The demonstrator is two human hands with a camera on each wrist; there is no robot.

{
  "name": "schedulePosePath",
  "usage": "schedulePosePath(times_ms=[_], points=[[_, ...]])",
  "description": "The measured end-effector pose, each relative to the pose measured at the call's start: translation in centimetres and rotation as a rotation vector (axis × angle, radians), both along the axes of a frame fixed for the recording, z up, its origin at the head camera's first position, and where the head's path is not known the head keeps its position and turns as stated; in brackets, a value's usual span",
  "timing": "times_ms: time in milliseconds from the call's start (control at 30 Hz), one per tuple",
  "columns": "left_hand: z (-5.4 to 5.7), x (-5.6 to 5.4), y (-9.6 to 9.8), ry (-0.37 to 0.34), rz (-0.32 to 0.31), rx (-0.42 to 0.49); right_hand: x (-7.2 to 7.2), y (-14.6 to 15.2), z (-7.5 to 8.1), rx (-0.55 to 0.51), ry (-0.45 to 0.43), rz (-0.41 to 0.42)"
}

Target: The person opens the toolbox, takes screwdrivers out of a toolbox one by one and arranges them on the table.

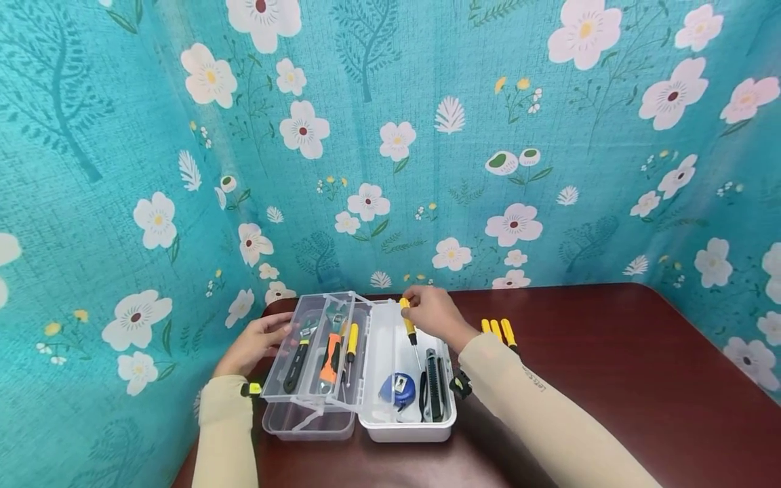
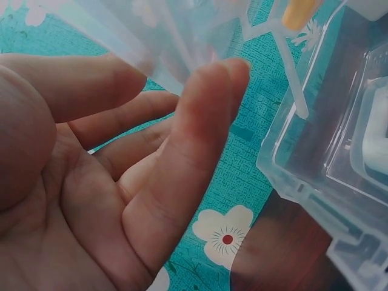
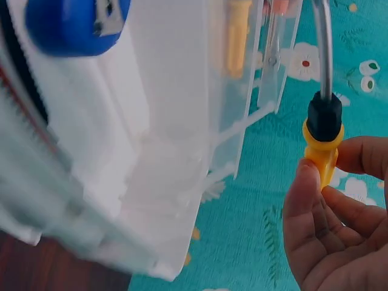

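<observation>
A toolbox lies unfolded, its white base [image 1: 407, 432] on the right and a raised clear tray [image 1: 276, 389] on the left. My left hand [image 1: 253, 347] holds the tray's outer side, thumb and fingers about its clear edge in the left wrist view. Over the white base, my right hand [image 1: 434, 313] pinches a yellow-and-black screwdriver [image 3: 324, 124] by its handle, shaft slanting down inside. A blue tape measure [image 1: 401, 390] and a utility knife [image 1: 435, 386] lie in the base. The tray carries a black-handled wrench [image 1: 297, 366], an orange-handled tool [image 1: 330, 360] and another yellow-handled screwdriver [image 1: 352, 341].
Several yellow handles [image 1: 500, 331] lie on the dark red table [image 1: 610, 379], partly behind my right forearm. A clear lower compartment [image 1: 308, 430] sits under the raised tray, joined by hinged arms. A teal floral curtain [image 1: 427, 203] hangs behind the table.
</observation>
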State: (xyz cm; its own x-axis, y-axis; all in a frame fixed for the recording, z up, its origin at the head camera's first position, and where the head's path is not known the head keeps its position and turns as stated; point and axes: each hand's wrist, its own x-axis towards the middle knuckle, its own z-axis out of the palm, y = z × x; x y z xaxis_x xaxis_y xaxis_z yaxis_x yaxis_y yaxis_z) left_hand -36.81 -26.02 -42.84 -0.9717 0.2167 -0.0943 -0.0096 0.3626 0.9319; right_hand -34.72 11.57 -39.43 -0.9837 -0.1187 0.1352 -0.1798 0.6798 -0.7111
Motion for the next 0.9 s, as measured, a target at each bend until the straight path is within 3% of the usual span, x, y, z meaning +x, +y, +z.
schedulePosePath(times_ms=[267,700,900], points=[[-0.3,-0.2,-0.3,-0.007,-0.006,0.021,0.2,2.9,-0.9,0.027,0.025,-0.044],[-0.3,0.0,-0.4,-0.02,0.023,0.036,-0.1,7.1,-0.6,0.05,0.012,-0.066],[-0.5,-0.2,-0.3,-0.004,-0.001,0.041,0.1,9.2,-1.2,0.069,0.004,-0.084]])
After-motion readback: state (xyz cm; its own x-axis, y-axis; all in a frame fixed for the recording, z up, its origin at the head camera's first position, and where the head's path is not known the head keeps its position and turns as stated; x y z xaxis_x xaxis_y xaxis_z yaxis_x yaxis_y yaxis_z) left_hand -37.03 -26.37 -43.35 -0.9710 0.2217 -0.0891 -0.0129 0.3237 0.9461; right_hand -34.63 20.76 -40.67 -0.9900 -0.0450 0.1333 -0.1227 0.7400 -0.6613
